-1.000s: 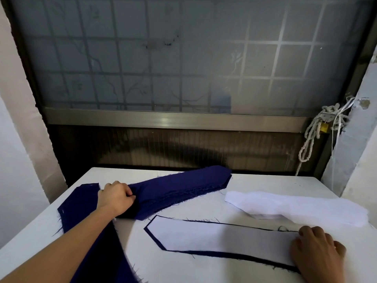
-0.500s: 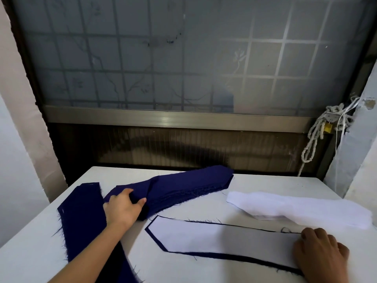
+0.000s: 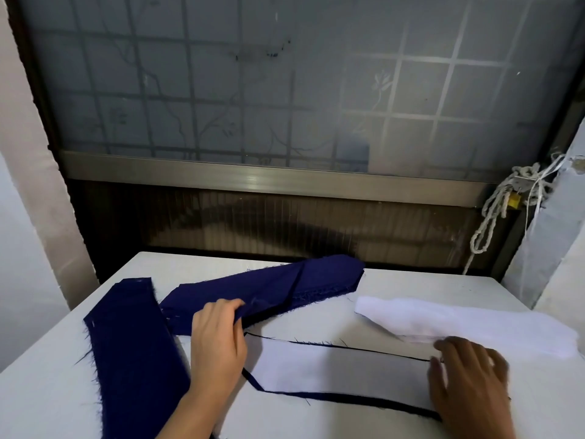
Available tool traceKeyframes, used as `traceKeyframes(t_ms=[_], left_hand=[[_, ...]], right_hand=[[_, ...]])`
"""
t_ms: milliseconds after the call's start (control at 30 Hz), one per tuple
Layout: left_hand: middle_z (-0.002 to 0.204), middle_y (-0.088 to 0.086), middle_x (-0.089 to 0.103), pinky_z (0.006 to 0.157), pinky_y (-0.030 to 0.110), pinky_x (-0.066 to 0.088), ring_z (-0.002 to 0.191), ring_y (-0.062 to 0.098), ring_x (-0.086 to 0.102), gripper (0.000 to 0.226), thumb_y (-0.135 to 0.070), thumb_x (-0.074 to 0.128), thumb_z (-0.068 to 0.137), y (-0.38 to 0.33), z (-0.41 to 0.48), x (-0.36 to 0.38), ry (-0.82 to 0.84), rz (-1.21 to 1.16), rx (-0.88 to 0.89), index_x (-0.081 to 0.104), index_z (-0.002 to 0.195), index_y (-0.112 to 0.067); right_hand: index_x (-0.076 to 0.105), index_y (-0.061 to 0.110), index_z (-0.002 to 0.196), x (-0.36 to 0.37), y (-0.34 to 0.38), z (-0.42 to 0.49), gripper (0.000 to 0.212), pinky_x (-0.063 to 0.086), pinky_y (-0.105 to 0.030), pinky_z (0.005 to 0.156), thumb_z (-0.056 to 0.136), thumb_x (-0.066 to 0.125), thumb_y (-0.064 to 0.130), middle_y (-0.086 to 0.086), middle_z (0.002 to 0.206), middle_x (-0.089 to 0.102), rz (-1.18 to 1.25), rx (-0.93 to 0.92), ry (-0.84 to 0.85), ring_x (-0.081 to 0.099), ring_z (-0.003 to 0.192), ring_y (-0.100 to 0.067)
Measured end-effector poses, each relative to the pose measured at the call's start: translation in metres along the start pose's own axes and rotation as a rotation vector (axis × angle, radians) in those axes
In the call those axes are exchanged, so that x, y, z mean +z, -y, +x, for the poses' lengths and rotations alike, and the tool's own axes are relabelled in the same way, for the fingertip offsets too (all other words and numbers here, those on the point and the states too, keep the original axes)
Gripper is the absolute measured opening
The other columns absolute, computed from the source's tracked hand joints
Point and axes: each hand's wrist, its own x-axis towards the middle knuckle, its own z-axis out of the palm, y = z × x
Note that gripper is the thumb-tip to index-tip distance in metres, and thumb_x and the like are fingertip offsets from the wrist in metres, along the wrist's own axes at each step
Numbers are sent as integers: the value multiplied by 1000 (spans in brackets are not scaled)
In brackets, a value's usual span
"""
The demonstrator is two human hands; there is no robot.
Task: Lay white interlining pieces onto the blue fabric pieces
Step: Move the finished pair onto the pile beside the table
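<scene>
A stack of long dark blue fabric pieces (image 3: 278, 282) lies across the middle of the white table (image 3: 411, 283). My left hand (image 3: 218, 337) pinches the near edge of the top piece, lifting it slightly. Another blue piece (image 3: 133, 350) runs along the left side toward me. In front, a white interlining piece (image 3: 342, 372) lies on a blue piece, only a thin blue border showing. My right hand (image 3: 468, 381) rests flat on its right end, fingers spread. A pile of loose white interlining (image 3: 468, 324) sits at the right.
The table ends at a dark wall panel below a frosted window (image 3: 285, 90). A knotted white rope (image 3: 493, 210) hangs on the right beside a grey pillar. The left table edge drops off beside a pale wall.
My left hand has slid right along the blue stack and pinched up the edge of the top piece. My right hand has spread and shifted slightly on the interlining.
</scene>
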Motion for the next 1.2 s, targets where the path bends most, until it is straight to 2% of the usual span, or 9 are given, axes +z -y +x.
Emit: traceKeyframes(t_ms=[133, 300, 367, 500, 600, 700, 833, 1033, 1200], left_hand=[[83, 5, 64, 73, 28, 35, 78, 16, 47, 24, 7, 58, 74, -4, -2, -1, -10, 6, 134, 69, 94, 0], [82, 7, 63, 67, 26, 32, 76, 11, 39, 22, 7, 56, 74, -3, -5, -4, 5, -37, 89, 66, 92, -1], [83, 6, 61, 66, 22, 31, 76, 8, 38, 15, 2, 52, 87, 0, -5, -5, -30, -53, -41, 64, 95, -2], [83, 0, 56, 65, 33, 39, 74, 19, 52, 12, -2, 49, 96, 4, -3, -3, -81, -147, -353, 60, 102, -3], [81, -3, 56, 65, 35, 41, 73, 21, 55, 17, -9, 46, 99, 2, -3, -1, -70, -213, -428, 60, 106, -3], [77, 3, 59, 63, 42, 46, 69, 26, 58, 18, -11, 44, 101, 4, -2, -1, -80, -259, -458, 59, 104, -3], [73, 4, 60, 59, 40, 46, 64, 24, 57, 36, -27, 38, 99, 3, -1, -5, -108, -299, -404, 62, 98, -1], [67, -3, 61, 56, 19, 43, 58, 15, 57, 33, -30, 45, 98, 5, -3, -3, -94, -354, -416, 67, 100, -5], [63, -6, 60, 54, 12, 42, 55, 12, 57, 20, -21, 53, 100, 8, -4, -2, -83, -350, -475, 68, 100, -9]], right_hand=[[63, 9, 116, -6, 82, 14, 44, 38, -40, 92, 81, 51, 32, -8, 114, 65, 256, -260, 42, 63, 103, -30], [34, 21, 144, -3, 182, 30, 79, 20, -36, 114, 77, 73, 34, 9, 142, 49, 461, -519, 200, 40, 135, -7], [40, 19, 143, 5, 202, 35, 74, 20, -36, 117, 77, 71, 24, 10, 131, 58, 531, -539, 235, 48, 127, -6], [65, 14, 118, 21, 195, 44, 49, 41, -39, 107, 70, 67, 9, 4, 90, 69, 330, -645, 185, 62, 89, -14], [72, 18, 97, 28, 165, 46, 32, 47, -40, 98, 67, 68, 8, 3, 81, 65, 192, -613, 219, 59, 81, -17], [64, 20, 69, 26, 129, 45, 16, 36, -31, 89, 60, 74, 12, 3, 70, 53, 100, -563, 216, 54, 72, -20], [63, 16, 75, 17, 78, 43, 19, 35, -33, 91, 64, 74, 4, 1, 77, 56, 102, -455, 150, 57, 74, -24], [66, 10, 83, 1, 9, 32, 28, 35, -38, 100, 63, 80, -3, -4, 74, 66, 95, -263, 122, 64, 72, -27], [69, 3, 104, -5, -33, 18, 29, 39, -43, 95, 76, 61, 3, -6, 80, 69, 123, -202, 43, 65, 75, -32]])
